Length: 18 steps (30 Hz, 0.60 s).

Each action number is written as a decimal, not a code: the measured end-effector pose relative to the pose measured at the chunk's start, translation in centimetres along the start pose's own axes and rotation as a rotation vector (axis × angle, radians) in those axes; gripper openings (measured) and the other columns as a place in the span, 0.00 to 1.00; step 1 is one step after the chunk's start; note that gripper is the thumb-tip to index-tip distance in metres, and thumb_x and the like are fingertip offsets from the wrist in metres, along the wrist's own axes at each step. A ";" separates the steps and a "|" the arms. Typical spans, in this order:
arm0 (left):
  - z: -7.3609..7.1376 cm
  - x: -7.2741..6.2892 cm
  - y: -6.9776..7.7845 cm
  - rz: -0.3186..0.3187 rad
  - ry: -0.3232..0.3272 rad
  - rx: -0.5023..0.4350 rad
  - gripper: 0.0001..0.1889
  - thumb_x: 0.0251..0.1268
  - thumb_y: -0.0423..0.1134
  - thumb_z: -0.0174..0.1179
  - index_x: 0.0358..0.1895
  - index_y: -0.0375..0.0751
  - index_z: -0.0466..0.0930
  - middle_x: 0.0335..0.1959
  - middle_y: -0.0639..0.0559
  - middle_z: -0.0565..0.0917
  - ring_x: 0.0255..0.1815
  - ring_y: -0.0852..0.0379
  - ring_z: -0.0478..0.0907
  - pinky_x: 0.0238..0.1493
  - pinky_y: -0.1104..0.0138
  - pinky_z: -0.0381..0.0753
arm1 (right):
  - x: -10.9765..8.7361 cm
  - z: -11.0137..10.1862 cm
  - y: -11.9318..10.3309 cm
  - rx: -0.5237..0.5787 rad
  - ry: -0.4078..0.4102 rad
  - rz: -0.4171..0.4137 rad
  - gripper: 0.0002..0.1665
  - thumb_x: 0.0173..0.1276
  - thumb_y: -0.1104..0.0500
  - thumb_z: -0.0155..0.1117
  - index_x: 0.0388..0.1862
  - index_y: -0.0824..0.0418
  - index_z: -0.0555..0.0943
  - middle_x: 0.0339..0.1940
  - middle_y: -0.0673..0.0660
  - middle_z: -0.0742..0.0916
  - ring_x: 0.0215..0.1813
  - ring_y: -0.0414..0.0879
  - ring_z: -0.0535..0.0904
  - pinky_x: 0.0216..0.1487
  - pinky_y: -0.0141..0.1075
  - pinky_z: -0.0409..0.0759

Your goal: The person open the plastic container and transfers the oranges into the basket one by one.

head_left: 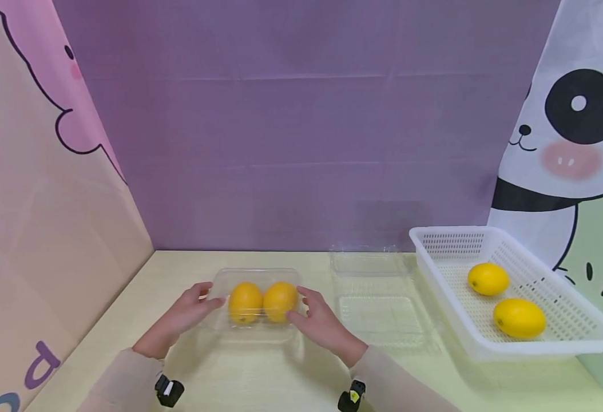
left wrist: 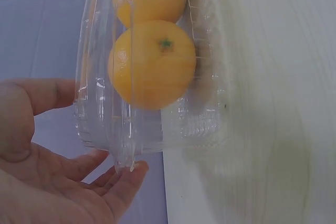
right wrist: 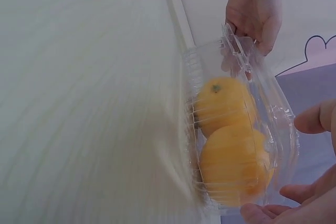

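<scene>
A lidded clear plastic fruit box (head_left: 256, 276) is in front of me, with two oranges (head_left: 245, 303) side by side in it. My left hand (head_left: 184, 313) holds its left end. In the left wrist view the thumb (left wrist: 55, 95) is against the lid side and the fingertips (left wrist: 134, 174) are at the rim corner. My right hand (head_left: 322, 323) grips the right end; in the right wrist view its thumb (right wrist: 312, 119) meets the lid and the other fingers (right wrist: 294, 195) are at the box's near end. Both oranges show through the clear wall.
Another clear plastic box (head_left: 379, 312), with its lid up, stands right of my right hand on the pale table (head_left: 250, 377). Further right is a white perforated basket (head_left: 451, 320) with two lemons (head_left: 519, 318). A purple backdrop (head_left: 301, 143) stands behind the table, with printed panels at both sides.
</scene>
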<state>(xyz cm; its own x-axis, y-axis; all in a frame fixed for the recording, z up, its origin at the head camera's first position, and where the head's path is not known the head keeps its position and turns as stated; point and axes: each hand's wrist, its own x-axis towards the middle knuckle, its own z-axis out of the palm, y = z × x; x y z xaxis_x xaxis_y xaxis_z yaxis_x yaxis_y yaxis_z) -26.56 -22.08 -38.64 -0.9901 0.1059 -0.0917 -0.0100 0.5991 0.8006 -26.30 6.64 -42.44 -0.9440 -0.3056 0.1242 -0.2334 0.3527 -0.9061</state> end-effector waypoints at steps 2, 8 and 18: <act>0.1 -0.2 0.2 0.004 0.001 0.002 0.38 0.76 0.45 0.53 0.74 0.20 0.48 0.72 0.19 0.53 0.71 0.24 0.58 0.67 0.39 0.65 | -0.2 -0.1 -0.1 -0.002 0.007 -0.003 0.41 0.69 0.54 0.63 0.75 0.72 0.62 0.73 0.71 0.66 0.70 0.67 0.65 0.67 0.59 0.69; 0.4 -0.3 0.5 0.012 -0.009 0.005 0.37 0.76 0.44 0.53 0.73 0.20 0.49 0.72 0.19 0.53 0.71 0.24 0.58 0.67 0.38 0.64 | -0.4 -0.3 0.0 -0.017 0.014 -0.002 0.41 0.70 0.55 0.61 0.75 0.73 0.61 0.72 0.72 0.66 0.70 0.67 0.64 0.67 0.61 0.67; 0.7 -0.2 0.8 0.019 -0.008 0.019 0.37 0.76 0.44 0.54 0.73 0.20 0.50 0.72 0.19 0.55 0.71 0.25 0.58 0.66 0.39 0.65 | -0.8 -0.3 0.1 0.009 0.020 0.027 0.41 0.71 0.55 0.61 0.76 0.71 0.59 0.73 0.72 0.64 0.72 0.67 0.62 0.69 0.60 0.65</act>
<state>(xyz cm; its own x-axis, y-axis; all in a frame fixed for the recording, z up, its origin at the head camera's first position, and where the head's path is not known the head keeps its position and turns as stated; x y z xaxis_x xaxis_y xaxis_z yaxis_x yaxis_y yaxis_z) -26.24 -21.08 -38.43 -0.9890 0.1236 -0.0815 0.0114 0.6121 0.7907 -25.66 7.22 -42.51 -0.9544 -0.2787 0.1074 -0.2057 0.3525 -0.9129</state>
